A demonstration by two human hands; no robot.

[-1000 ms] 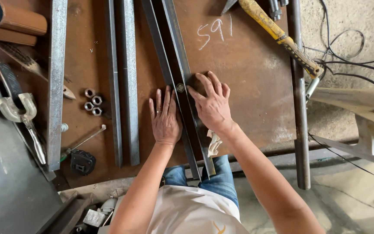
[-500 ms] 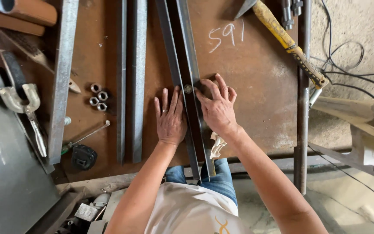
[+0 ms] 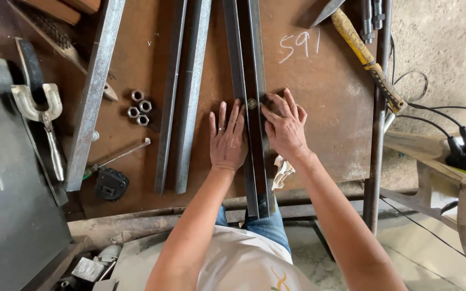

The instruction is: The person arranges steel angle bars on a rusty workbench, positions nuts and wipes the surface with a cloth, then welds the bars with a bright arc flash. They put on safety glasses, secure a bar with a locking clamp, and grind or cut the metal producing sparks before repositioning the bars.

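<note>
1. Lying lengthwise down the middle of the rusty steel workbench, a pair of dark steel bars is shown side by side, the near ends overhanging the front edge.
2. A small hex nut is seen seated on top of the bars, at the seam between them.
3. The left hand is laid flat, palm down and fingers spread, on the bench and against the left flank of the bars; nothing is gripped.
4. The right hand is laid over the right bar, its fingertips brought up beside the nut; whether the nut is actually touched cannot be told.
5. The bars are judged heavy, stiff and hard-edged; they are best held from both flanks, near mid-length. The nut is judged light and prone to rolling, best pinched by its flats.
6. Two lighter square tubes and a flat bar are shown to the left, with four loose nuts between them.
7. A locking clamp lies at far left, a yellow-handled chipping hammer at upper right.
</note>
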